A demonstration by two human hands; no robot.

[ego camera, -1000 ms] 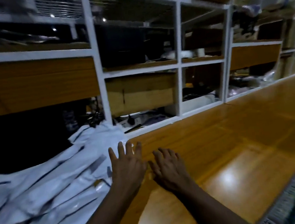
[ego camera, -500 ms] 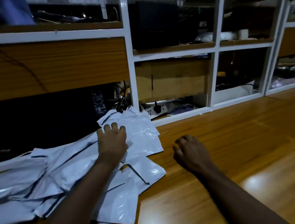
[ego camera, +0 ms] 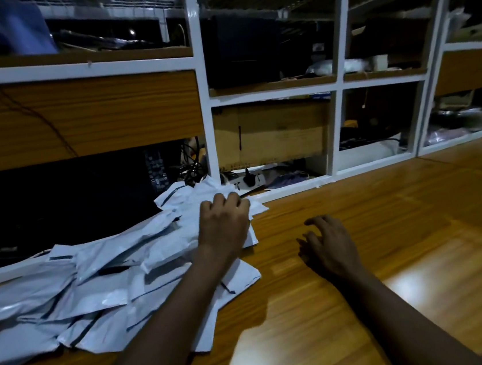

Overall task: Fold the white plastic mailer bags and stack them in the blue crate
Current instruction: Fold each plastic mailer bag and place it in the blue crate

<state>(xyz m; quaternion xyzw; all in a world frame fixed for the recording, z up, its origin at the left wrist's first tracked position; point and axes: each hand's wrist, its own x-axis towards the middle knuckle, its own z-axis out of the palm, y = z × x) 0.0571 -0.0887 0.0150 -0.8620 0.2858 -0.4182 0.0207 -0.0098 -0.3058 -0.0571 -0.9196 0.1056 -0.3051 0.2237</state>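
Slick white mailer bags (ego camera: pixel 100 276) heaped loose on surface (ego camera: pixel 367 303); left hand (ego camera: pixel 223 223) curled on top bag (ego camera: pixel 205 195), grip unconfirmed; right hand (ego camera: pixel 331 247) open, empty; risk dragging neighbours off.

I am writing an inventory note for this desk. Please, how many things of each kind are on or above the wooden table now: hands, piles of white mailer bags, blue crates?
Hands: 2, the left hand on the pile, the right hand over bare wooden table
Pile of white mailer bags: 1; single bags overlap too much to count
Blue crates: 0 in view
Total: 3
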